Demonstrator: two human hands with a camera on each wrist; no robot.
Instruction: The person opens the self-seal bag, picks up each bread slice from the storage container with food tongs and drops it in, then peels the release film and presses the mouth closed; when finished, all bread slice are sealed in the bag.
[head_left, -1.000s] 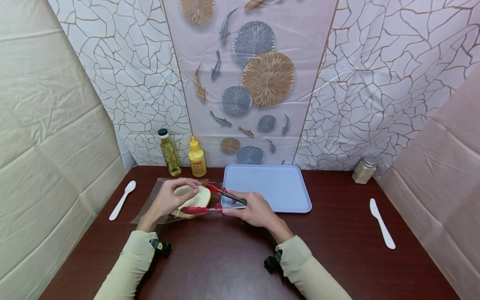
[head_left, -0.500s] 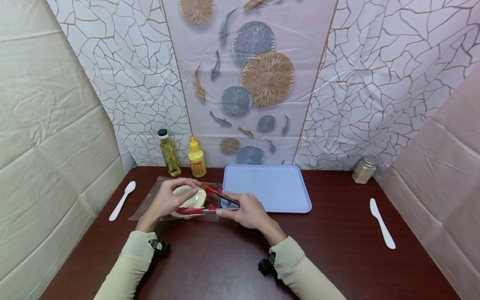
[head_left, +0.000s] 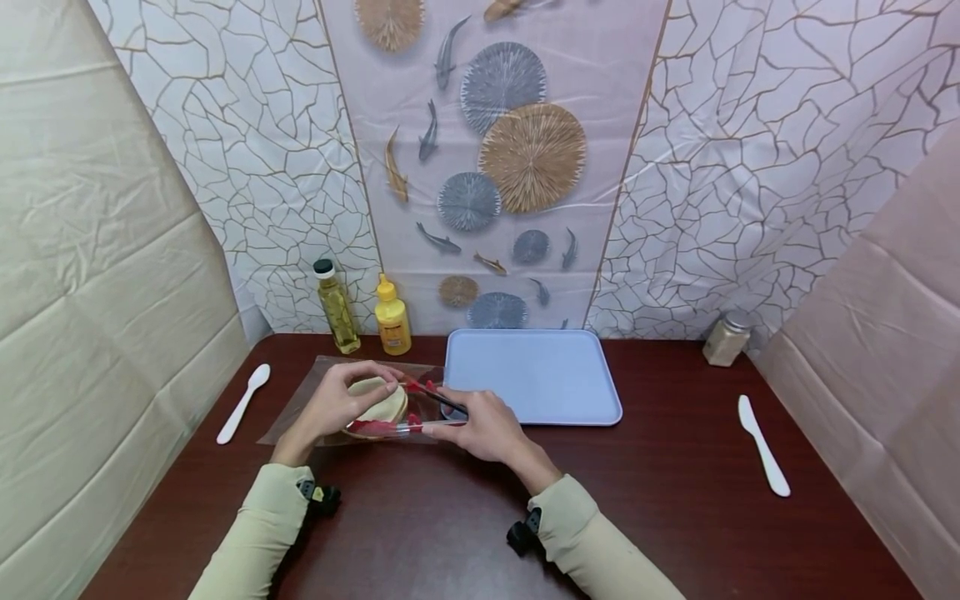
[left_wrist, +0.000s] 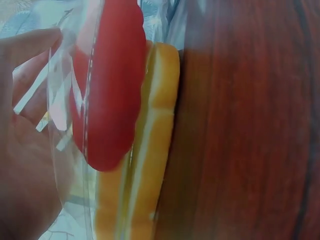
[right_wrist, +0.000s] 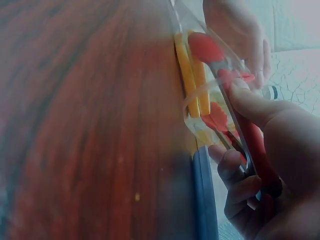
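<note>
Right hand grips red-headed metal tongs. Left hand pinches clear plastic bag, partly hiding yellow-crusted bread slices inside, nine o'clock from pale-blue rectangular tray; tongs' far tip obscured.

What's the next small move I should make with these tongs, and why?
Probably ease the tongs apart slightly, to free the bread. The bread lies inside the clear bag, one red tip sits alongside it, and the left grip holds the bag, so pulling back without loosening first might drag the bread out.
</note>
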